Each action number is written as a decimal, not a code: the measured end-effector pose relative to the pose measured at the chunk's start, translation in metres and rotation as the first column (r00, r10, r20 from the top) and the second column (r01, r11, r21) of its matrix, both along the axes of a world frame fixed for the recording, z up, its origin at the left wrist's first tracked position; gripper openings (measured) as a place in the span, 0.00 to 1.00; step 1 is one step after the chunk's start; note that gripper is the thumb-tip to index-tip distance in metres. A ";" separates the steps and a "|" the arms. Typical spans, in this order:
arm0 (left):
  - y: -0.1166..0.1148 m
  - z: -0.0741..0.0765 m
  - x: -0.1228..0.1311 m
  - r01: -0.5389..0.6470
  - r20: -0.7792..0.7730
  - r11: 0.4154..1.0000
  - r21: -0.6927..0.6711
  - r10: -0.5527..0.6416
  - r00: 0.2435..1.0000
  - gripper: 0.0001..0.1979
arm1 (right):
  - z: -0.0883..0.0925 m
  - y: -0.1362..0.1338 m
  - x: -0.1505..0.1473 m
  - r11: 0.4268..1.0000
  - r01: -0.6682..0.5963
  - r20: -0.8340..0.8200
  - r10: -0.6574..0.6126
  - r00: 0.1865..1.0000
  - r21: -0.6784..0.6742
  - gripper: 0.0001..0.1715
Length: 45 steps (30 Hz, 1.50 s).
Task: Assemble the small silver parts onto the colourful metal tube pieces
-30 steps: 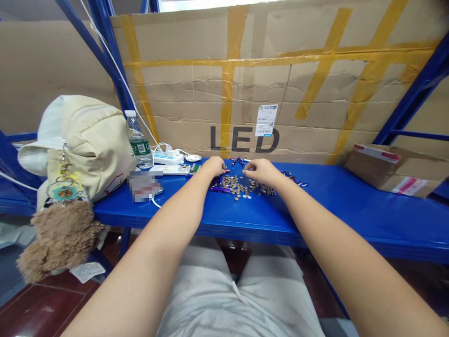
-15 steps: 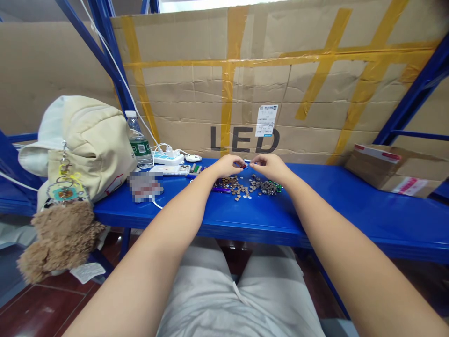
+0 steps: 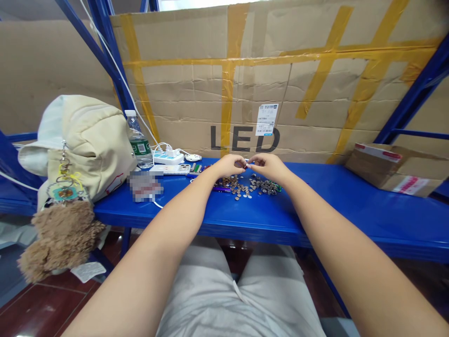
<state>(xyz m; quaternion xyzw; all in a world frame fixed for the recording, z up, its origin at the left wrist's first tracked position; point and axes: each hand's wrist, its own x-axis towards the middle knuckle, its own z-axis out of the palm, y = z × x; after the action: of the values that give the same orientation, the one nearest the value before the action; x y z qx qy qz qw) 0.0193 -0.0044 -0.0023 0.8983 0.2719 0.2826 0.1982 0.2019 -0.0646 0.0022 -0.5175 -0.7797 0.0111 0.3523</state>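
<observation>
My left hand (image 3: 232,164) is closed in a pinch on a small dark red piece, too small to name, above the blue table (image 3: 252,213). Its fingertips meet those of my right hand (image 3: 264,164), which is also pinched, with whatever it holds too small to make out. Below my left hand lie scattered small round metal pieces (image 3: 238,191). A heap of darker small metal parts (image 3: 268,187) sits under my right hand, with something green at its right edge. A purple pen-like item (image 3: 221,189) lies left of the round pieces.
A cream bag (image 3: 94,135) with a fluffy brown charm (image 3: 66,234), a water bottle (image 3: 139,142), a power strip (image 3: 168,157) and a phone (image 3: 170,169) are at left. An open carton (image 3: 396,171) stands at right; a large cardboard box (image 3: 196,103) is behind.
My right hand has moved slightly left, so its fingertips now meet those of my left hand at the small red piece. The small gap between them has closed.
</observation>
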 end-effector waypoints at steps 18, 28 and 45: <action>0.002 0.000 -0.004 -0.040 -0.079 0.962 0.270 0.063 0.995 0.14 | 0.018 -0.025 -0.001 0.906 -0.061 0.184 0.150 0.971 -0.419 0.11; 0.007 -0.005 -0.003 -0.023 -0.125 0.960 0.281 0.060 0.990 0.13 | 0.011 -0.023 -0.008 0.869 -0.093 0.238 0.234 0.943 -0.486 0.10; 0.009 -0.007 -0.003 0.011 -0.149 0.962 0.271 0.031 0.988 0.13 | 0.007 -0.018 -0.016 0.947 -0.023 0.319 0.131 0.939 -0.321 0.09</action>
<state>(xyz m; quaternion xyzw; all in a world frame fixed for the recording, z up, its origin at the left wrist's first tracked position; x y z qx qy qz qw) 0.0159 0.0045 -0.0095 0.9345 0.2493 0.2489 0.0506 0.1863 -0.0826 0.0088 -0.5297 -0.8365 0.0600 0.1270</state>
